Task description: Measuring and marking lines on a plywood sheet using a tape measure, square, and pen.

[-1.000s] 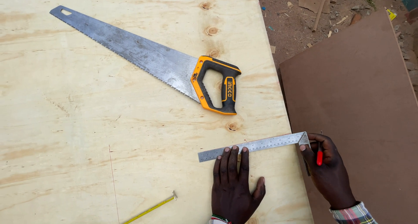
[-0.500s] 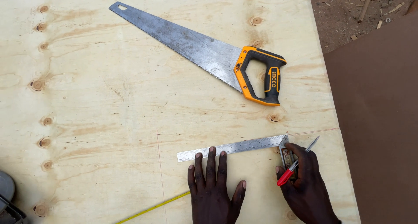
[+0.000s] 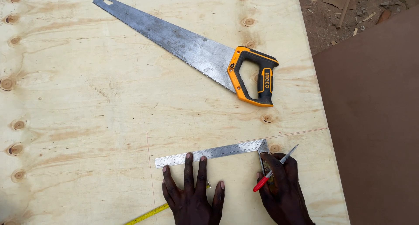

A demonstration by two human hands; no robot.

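A steel try square [image 3: 209,154] lies flat on a pale plywood sheet [image 3: 109,98], its ruler blade running left to right. My left hand [image 3: 192,194] rests flat on the sheet, fingertips pressing the blade's lower edge. My right hand [image 3: 281,188] covers the square's stock at the blade's right end and holds a red-capped pen [image 3: 274,169] between its fingers. A thin red line [image 3: 301,131] runs across the sheet just above the square, and another [image 3: 149,164] runs downward near the blade's left end.
A handsaw [image 3: 192,50] with an orange-and-black handle lies on the upper sheet. A yellow tape measure blade [image 3: 148,214] pokes out under my left hand. A brown board [image 3: 375,120] lies to the right, bare ground with wood scraps [image 3: 340,6] beyond.
The try square and both hands have slid left along the sheet, away from its right edge. My right hand moved from the sheet's edge onto the stock, pen still in it.
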